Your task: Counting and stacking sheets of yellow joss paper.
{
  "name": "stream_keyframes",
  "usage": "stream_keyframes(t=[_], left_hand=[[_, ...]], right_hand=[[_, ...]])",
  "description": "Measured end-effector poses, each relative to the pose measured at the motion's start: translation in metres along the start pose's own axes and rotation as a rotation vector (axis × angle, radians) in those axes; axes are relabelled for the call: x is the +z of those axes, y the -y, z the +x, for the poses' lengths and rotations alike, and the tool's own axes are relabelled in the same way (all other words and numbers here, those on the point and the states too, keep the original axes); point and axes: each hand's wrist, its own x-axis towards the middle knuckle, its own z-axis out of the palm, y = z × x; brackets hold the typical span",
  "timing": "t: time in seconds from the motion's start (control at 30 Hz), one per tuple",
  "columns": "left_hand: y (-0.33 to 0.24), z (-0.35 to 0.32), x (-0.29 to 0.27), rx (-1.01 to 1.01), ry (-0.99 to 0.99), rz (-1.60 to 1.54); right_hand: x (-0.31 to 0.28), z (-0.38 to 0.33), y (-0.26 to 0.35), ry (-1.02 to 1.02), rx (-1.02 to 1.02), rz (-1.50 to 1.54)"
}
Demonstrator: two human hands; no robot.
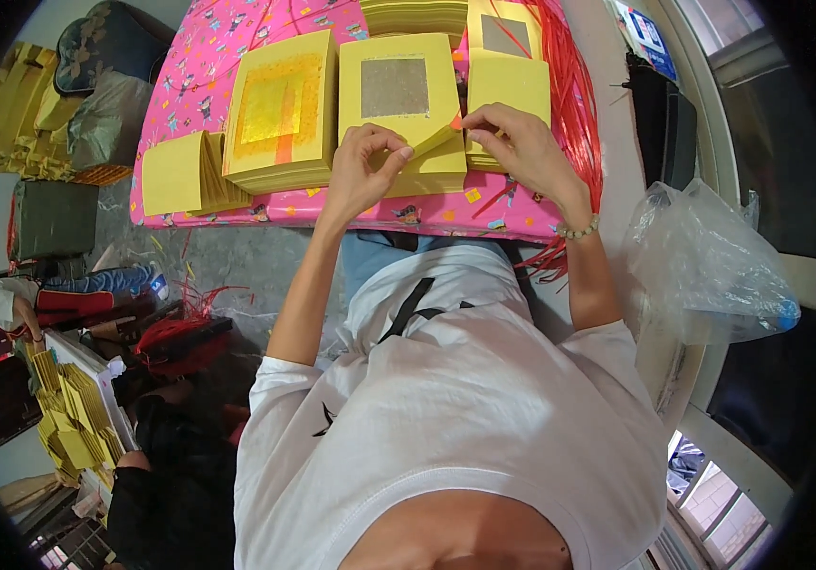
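Both hands work at the near edge of a thick stack of yellow paper sheets with a silver foil square on a pink patterned table. My left hand pinches the lower left part of the top yellow sheet. My right hand pinches the same sheet's corner, lifting and folding it. A stack with a gold foil square lies to the left. Plain folded yellow sheets lie by my right hand.
Folded yellow sheets fan at the table's left edge. Red plastic strings trail along the right side. A clear plastic bag sits at right. At lower left a person with a white cap sits beside more yellow stacks.
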Motion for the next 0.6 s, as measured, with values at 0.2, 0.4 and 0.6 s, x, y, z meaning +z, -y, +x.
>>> stream_keyframes(t=[0.2, 0.4, 0.6], left_hand=[[-0.001, -0.001, -0.002, 0.026, 0.010, 0.033], [-0.003, -0.002, -0.007, 0.095, 0.045, 0.068], [-0.005, 0.005, -0.019, -0.170, 0.142, -0.157]], right_hand=[[0.013, -0.010, 0.012, 0.007, 0.231, -0.106], [0.039, -0.006, 0.018, -0.174, 0.145, -0.170], [0.054, 0.000, 0.028, -0.203, 0.041, -0.041]])
